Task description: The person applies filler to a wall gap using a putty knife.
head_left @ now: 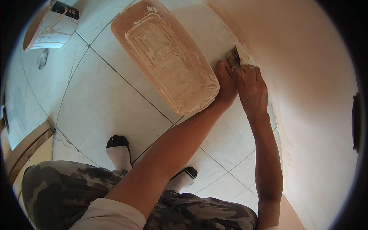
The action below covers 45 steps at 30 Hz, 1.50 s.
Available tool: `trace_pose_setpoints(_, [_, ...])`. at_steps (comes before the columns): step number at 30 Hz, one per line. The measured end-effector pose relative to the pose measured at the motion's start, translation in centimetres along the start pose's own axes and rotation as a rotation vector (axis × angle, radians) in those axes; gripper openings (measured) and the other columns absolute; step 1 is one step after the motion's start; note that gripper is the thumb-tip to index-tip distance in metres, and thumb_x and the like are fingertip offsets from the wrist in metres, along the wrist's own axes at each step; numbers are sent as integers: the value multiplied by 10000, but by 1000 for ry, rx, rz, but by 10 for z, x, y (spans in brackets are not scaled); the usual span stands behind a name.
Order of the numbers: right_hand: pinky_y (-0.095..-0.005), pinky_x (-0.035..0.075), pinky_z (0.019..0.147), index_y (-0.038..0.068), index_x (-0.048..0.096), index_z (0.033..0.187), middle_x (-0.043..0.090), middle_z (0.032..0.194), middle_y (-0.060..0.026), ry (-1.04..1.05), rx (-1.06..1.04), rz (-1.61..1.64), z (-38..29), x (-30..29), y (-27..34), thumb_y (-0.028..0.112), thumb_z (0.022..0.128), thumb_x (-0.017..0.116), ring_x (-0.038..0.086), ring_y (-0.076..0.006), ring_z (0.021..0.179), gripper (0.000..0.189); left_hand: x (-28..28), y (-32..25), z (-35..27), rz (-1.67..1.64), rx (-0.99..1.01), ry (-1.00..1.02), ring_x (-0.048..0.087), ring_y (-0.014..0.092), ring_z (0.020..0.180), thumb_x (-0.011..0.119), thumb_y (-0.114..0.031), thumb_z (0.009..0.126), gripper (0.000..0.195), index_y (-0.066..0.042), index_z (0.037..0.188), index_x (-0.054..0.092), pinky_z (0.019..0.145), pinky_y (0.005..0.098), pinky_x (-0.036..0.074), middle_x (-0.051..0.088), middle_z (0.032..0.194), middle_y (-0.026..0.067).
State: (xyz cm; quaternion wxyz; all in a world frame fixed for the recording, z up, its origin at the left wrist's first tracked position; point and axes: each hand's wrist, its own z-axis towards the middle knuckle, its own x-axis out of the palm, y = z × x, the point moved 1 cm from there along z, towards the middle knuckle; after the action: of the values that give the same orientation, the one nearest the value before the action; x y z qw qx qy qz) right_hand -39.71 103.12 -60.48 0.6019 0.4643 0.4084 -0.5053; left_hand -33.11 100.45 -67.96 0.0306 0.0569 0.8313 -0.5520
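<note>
My left hand (227, 80) is closed around a putty knife whose dark, stained blade (233, 57) points at the foot of the wall (299, 95). Right beside it, my right hand (253, 89) is bent down with its fingers against the left hand and near the wall base. A pale, rough edge shows at those fingertips; whether they grip a tool is hidden. To the left of both hands lies a long plastic tub (175, 72), its inside smeared with pinkish-beige plaster or filler. Its near end almost touches my left wrist.
A white bucket (54, 31) with beige drips stands at the upper left. A small clear object (42, 59) lies below it. Tiles (106, 100) cover the floor. A wooden frame edge (28, 146) is at the left, near my socked feet (119, 153).
</note>
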Motion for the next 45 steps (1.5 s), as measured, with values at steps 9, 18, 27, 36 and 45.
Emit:
trace_pose_setpoints(9, [-363,593,630,-19,567,1035,599,979,-157,51,-30,-49,-2,7,-1,81,917,648,679,-290,845,176,-4,10,-6,22,56,-15,692,259,740,708,-240,883,298,7,914,545,666,389,535,675,797,156])
trace_pose_setpoints(18, [-355,600,638,-36,553,1019,591,997,-175,57,-32,-48,-3,15,3,72,900,643,671,-300,849,184,-5,30,-5,44,126,-32,676,218,766,717,-243,901,312,4,924,527,692,362,529,676,821,127])
trace_pose_setpoints(27, [-386,602,645,-20,579,1041,601,969,-175,45,10,-60,3,18,7,126,946,640,689,-331,808,184,-2,37,-4,44,212,-52,661,187,742,712,-188,907,252,-17,927,528,675,345,529,678,828,106])
trace_pose_setpoints(36, [-322,607,640,-21,557,955,574,950,-152,45,8,-117,5,20,15,139,913,652,686,-266,847,191,-10,22,-7,32,133,7,683,221,793,728,-205,889,270,-15,941,543,704,365,526,686,859,129])
trace_pose_setpoints(45, [-311,615,658,-25,561,964,576,968,-159,35,-2,-111,13,25,28,109,882,669,694,-280,857,191,-8,41,0,96,234,50,681,233,872,729,-226,890,291,-13,975,550,750,357,524,675,933,143])
